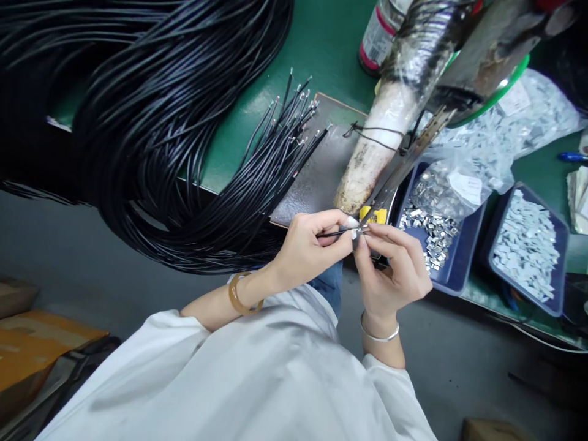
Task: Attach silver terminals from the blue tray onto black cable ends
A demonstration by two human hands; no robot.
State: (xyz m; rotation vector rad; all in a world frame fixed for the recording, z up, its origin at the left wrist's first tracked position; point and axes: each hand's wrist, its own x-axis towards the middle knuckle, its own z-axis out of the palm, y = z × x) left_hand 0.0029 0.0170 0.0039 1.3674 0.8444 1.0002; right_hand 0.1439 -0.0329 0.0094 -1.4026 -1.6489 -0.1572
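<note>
My left grip [309, 246] is closed on a thin black cable [329, 234], near the yellow patch [374, 215]. My right grip [395, 263] is almost closed at the cable's end; whether it holds something, I cannot tell. Leftward lies a cable bundle [257, 196]; rightward, metal pieces [438, 242] lie in a tray [466, 263] on the surface [331, 37].

Your left hand [312, 248] pinches between thumb and forefinger, your left forearm [206, 305] slanted below and left of that grip. Your right hand [397, 263] pinches just beside it, fingers bent inward, right wrist [380, 312] lower down.
</note>
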